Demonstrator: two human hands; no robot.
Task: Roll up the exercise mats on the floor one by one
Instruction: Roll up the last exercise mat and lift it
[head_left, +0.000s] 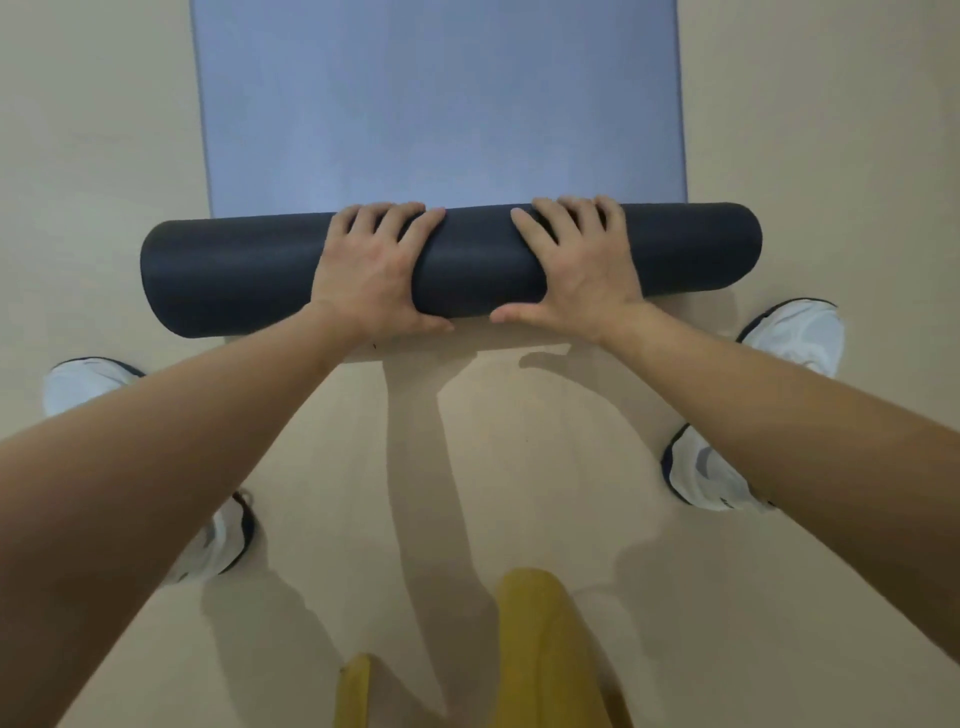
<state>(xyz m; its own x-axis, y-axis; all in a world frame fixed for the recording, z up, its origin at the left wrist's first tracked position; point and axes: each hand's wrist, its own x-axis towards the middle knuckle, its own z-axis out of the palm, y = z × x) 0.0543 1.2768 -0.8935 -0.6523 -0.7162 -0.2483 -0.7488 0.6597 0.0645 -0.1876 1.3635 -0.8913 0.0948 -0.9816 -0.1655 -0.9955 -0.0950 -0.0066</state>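
Observation:
A blue exercise mat (441, 104) lies flat on the beige floor and runs away from me to the top edge of the view. Its near end is wound into a thick dark roll (234, 275) lying crosswise in front of me. My left hand (374, 270) grips the roll left of its middle, fingers over the top and thumb on the near side. My right hand (576, 265) grips it the same way right of the middle. Both arms are stretched forward.
Beige floor (78, 182) surrounds the mat on both sides. White shoes stand on the floor at the left (88, 384) and right (800, 332), partly hidden by my arms. Yellow clothing (540, 649) shows at the bottom middle.

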